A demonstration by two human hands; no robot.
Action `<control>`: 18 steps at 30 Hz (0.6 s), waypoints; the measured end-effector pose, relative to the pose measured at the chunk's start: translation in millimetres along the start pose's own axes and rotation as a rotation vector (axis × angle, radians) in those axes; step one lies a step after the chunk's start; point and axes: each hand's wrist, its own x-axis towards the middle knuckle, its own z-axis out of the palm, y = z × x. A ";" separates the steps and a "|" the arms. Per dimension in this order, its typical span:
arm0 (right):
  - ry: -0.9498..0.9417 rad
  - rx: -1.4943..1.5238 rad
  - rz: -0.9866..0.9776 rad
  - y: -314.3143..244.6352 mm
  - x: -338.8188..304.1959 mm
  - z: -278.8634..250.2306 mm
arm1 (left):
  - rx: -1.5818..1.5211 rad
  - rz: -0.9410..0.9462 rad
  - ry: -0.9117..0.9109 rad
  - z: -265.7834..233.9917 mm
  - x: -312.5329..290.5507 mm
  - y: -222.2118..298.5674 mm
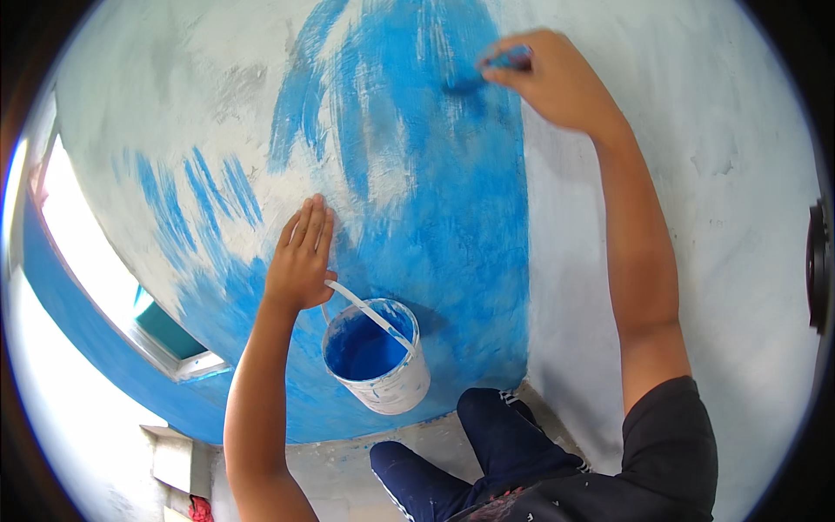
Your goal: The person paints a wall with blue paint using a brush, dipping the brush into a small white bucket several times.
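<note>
High on the blue-streaked wall [470, 217], my right hand [552, 74] is closed around the handle of a paintbrush [511, 58]. Its blue-wet bristles are at the painted surface, partly blurred. My left hand [300, 261] lies against the wall lower down, its fingers stretched upward. The white handle [370, 313] of a paint bucket hooks over my left thumb. That white bucket [396, 393] hangs tilted below and to the right of my hand, with blue paint [365, 351] inside and smears on its rim.
A plain pale wall [574, 261] meets the blue one at a corner on the right. A window opening [174, 335] is at the left. My knees [491, 418] are close under the bucket, above the grey floor [339, 478]. A round black object [818, 265] sits at the right edge.
</note>
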 end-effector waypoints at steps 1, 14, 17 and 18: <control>0.096 -0.042 -0.029 14.0 18.5 4.7 | -0.001 -0.002 0.000 0.8 3.2 1.9; 0.167 0.010 -0.133 6.7 -7.8 59.0 | 0.010 -0.018 -0.020 5.2 -2.2 2.7; 0.027 0.095 -0.069 -30.0 -22.6 43.2 | 0.011 -0.032 -0.025 0.7 -6.9 -2.2; -0.033 0.155 -0.001 -40.2 -19.8 29.2 | 0.002 -0.025 -0.017 -0.7 -7.4 -2.3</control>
